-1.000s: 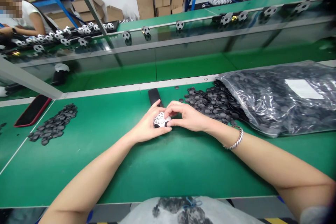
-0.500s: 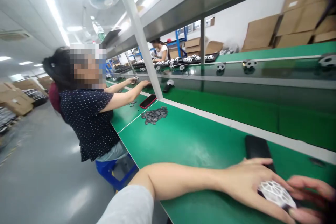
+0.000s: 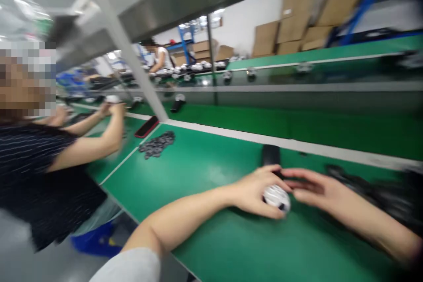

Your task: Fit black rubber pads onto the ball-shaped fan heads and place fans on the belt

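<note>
A small white ball-shaped shell (image 3: 276, 197) rests on the green table (image 3: 205, 172), cupped from the left by my left hand (image 3: 256, 191), whose fingers curl round it. My right hand (image 3: 312, 187) comes in from the right, its fingers stretched towards the ball and touching its top edge. The frame is blurred by head motion, so the right hand's grip is unclear. A black phone-like object (image 3: 271, 155) lies just behind the hands.
A pile of dark pieces (image 3: 157, 144) and a red-edged phone (image 3: 146, 126) lie at the table's left. A dark bag of pieces (image 3: 380, 194) sits at right. A co-worker in a dark top (image 3: 39, 176) works at left, another person farther back. A conveyor carries small footballs (image 3: 228, 75).
The camera has swung back right from the co-worker towards the table. My hands stay on the white ball, now nearer the frame's middle.
</note>
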A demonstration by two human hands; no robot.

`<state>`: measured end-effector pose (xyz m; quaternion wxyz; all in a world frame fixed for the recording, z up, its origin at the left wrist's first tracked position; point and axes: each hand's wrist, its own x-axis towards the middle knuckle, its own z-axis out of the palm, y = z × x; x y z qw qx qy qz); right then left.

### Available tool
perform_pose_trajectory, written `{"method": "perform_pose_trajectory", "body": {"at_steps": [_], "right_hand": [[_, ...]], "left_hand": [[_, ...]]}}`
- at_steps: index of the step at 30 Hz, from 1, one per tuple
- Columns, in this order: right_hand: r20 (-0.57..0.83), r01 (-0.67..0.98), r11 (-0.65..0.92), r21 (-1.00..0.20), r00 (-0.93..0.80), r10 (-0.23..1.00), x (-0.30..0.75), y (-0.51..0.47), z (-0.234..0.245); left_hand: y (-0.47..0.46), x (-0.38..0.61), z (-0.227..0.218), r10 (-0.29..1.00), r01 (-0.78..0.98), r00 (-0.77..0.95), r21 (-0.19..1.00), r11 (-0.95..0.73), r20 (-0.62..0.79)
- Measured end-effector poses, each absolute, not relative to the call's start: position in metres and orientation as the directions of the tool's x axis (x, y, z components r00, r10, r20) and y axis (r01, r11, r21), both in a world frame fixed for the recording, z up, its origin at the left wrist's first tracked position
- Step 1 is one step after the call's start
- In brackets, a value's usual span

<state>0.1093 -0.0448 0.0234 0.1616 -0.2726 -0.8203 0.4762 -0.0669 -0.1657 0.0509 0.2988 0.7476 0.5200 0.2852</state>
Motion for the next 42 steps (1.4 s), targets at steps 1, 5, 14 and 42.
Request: {"method": "perform_pose_trajectory", "body": {"at_steps": [1,5,14,42], "right_hand": [[-0.013,0.325,0.399,-0.857,-0.789,0.614,0.114,-0.036,0.037],[0.135,0.596,0.546,-0.589,-0.593,0.794,0.115,0.007,0.065],[0.099,0.638,0.679,-0.363,-0.698,0.710,0.091,0.024,0.044],[0.189,0.221,0.617,-0.756,-0.828,0.528,0.081,-0.061,0.072]], "left_hand": [[-0.168,-0.070,0.054,0.947,0.596,0.299,0.753,-0.279,0.115],[-0.170,-0.088,0.063,0.991,0.620,0.130,0.782,-0.063,-0.024],[-0.174,-0.083,0.062,0.998,0.619,0.049,0.785,0.000,-0.038],[-0.165,-0.095,0.052,0.999,0.479,0.040,0.877,-0.035,0.018]]}}
